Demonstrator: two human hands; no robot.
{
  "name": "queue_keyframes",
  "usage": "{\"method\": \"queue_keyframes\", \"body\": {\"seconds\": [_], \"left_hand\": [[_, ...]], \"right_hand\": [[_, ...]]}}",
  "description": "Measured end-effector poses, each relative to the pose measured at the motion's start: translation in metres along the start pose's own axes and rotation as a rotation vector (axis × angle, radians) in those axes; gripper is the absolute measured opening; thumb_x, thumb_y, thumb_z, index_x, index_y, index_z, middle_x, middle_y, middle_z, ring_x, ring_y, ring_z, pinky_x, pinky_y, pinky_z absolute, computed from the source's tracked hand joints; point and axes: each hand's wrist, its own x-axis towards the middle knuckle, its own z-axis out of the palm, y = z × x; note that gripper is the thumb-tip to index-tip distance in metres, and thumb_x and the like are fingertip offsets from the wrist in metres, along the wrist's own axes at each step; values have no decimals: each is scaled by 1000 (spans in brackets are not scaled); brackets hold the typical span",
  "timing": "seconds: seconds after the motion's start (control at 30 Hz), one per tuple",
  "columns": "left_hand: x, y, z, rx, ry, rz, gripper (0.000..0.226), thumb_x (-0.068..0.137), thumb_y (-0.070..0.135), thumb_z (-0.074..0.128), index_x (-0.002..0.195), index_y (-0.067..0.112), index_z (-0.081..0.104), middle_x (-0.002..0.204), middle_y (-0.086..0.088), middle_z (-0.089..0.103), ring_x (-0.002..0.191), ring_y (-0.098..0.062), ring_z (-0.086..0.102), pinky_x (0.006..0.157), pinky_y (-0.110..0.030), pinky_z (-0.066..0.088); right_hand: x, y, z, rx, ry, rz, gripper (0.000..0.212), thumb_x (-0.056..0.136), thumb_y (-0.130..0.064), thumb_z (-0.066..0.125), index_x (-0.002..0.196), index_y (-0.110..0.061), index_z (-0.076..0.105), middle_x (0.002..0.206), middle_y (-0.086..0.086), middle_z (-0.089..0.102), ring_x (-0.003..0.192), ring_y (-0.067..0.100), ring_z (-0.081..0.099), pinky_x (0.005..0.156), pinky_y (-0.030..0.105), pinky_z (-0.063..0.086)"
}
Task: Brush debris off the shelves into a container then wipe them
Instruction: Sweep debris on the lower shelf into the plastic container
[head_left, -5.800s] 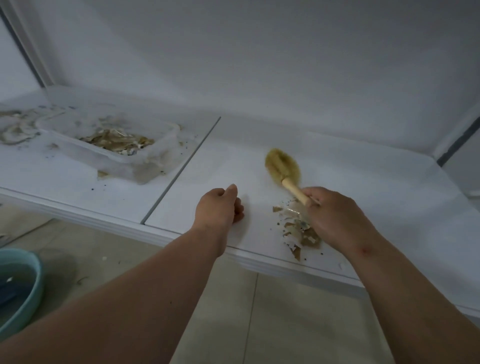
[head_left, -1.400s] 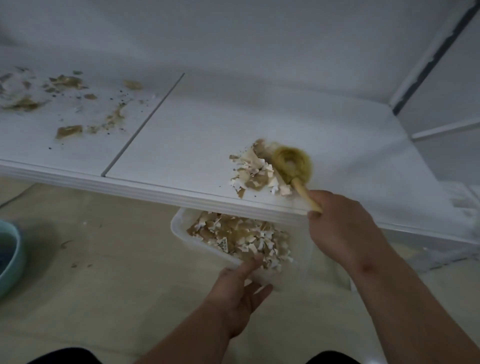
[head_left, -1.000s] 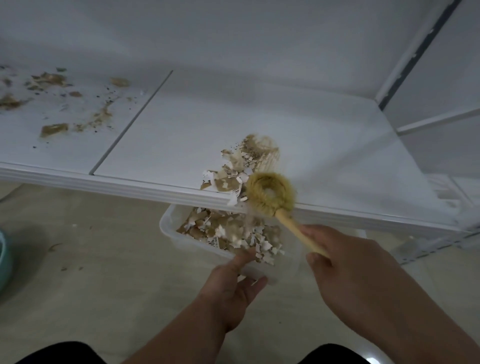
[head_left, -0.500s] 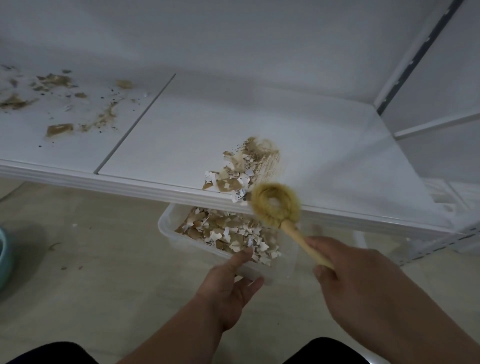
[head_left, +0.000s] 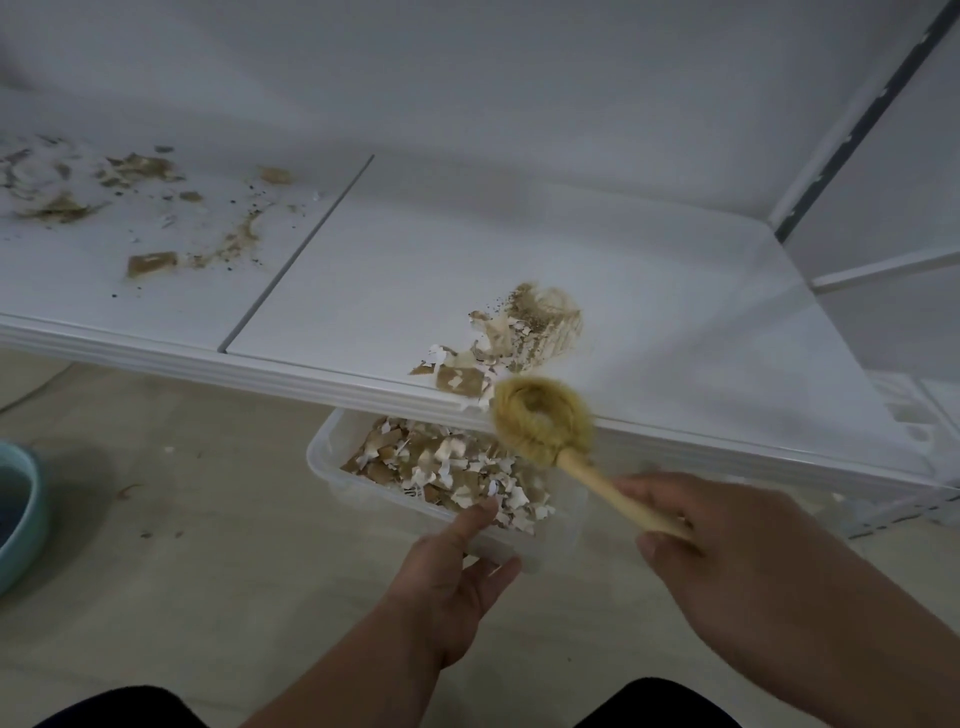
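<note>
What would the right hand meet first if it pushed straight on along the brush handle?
Probably the shelf's front edge: the right hand points its brush up-left at it, with the debris pile just beyond. Depth is unclear.

A shelf runs across the view, split by a seam into a left and a right panel. Scattered debris lies on the left panel, toward its rear. On the right panel a pile of scraps sits close to the front edge. Below that edge, just in front of the pile, a plastic container hangs over the floor, holding more scraps. The left hand holds its near rim. To its right, the right hand holds a brush, whose head is over the shelf's front edge, above the container. A basin stands on the floor at far left. An upright post rises at the shelf's right rear.
</note>
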Motion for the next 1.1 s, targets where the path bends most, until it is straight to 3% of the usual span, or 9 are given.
{"method": "queue_keyframes", "body": {"seconds": [0.07,0.17,0.27,0.43,0.67,0.83,0.93,1.1], "left_hand": [[0,1,1,-6,2,-2,69,51,14,83,115,0,60,115,-17,61,104,-34,63,63,-38,60],[-2,3,1,3,-11,-11,55,61,13,80,111,-1,62,104,-16,62,86,-31,66,64,-40,60],[-4,7,-2,11,-15,-7,60,56,13,82,110,-1,62,100,-15,61,71,-29,66,63,-41,61],[-3,13,-8,8,-7,8,72,51,13,86,116,-2,59,108,-19,63,83,-34,68,62,-37,60],[4,14,-2,-6,5,4,70,52,13,85,116,0,59,110,-17,64,102,-35,66,66,-37,60],[6,14,-2,-7,8,-6,67,55,13,84,117,1,60,111,-17,65,101,-33,67,63,-36,60],[7,12,-6,5,-6,-4,68,52,12,84,116,1,62,108,-17,69,99,-34,68,64,-37,60],[4,8,-10,34,-24,-6,65,55,11,82,116,0,63,107,-17,70,102,-35,66,68,-38,60]], "right_hand": [[5,0,-16,-7,23,35,28,86,-39,53,91,-66,49,82,-18,65,71,0,60,65,21,47],[36,1,-33,88,119,89,20,89,-30,50,102,-45,49,77,-9,60,61,10,59,51,27,41],[86,-1,-32,120,232,99,21,91,-23,48,111,-30,47,84,-3,54,74,19,56,59,31,40],[162,-14,-13,98,282,95,26,94,-19,46,119,-16,54,97,5,57,83,25,53,70,32,41],[159,-39,-4,24,136,-25,21,93,-14,49,110,-14,61,96,4,60,78,22,57,61,30,43],[108,-37,-14,46,12,-94,20,93,-16,51,101,-32,60,87,-7,57,64,14,57,51,26,39],[96,-37,-29,44,81,-112,18,93,-23,52,98,-39,60,85,-14,53,66,10,56,53,26,39],[120,-62,-14,74,119,-171,21,93,-19,51,109,-28,60,85,-9,55,70,11,54,53,25,37]]}}
